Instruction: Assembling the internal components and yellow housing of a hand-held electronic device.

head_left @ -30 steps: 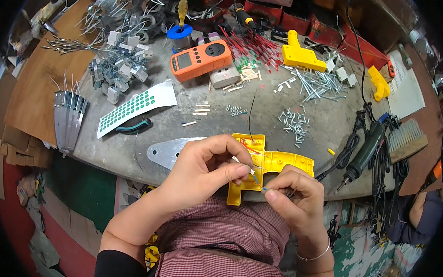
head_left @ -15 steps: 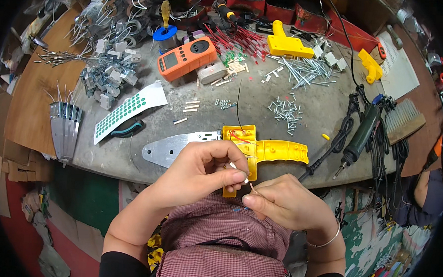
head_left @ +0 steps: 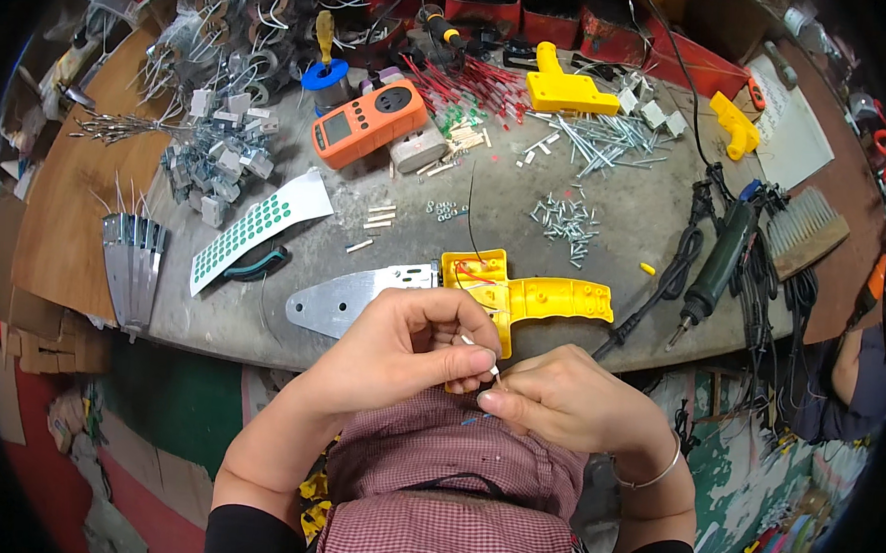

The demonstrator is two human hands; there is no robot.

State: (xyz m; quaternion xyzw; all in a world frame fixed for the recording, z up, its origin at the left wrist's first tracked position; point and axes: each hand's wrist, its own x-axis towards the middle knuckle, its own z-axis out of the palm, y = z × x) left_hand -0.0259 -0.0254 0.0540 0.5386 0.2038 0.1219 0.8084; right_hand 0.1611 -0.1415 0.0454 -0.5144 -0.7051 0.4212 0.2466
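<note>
Just right of a silver tapered metal plate (head_left: 346,307), pinches a slim white tube (head_left: 495,370) in the fingers of the left hand (head_left: 399,344); nearer than an open yellow plastic shell (head_left: 552,299), grips a thin tan wire (head_left: 499,382) in the right hand (head_left: 562,396).

Right hand (head_left: 562,398) now nearer left hand (head_left: 394,352)

Close over the bench (head_left: 625,236), a head-worn fisheye looks down, its dim rim hard to read.

Black sleeves (head_left: 254,539), red-checked apron (head_left: 439,537) and a bracelet (head_left: 661,476) (thin, silvery).
</note>
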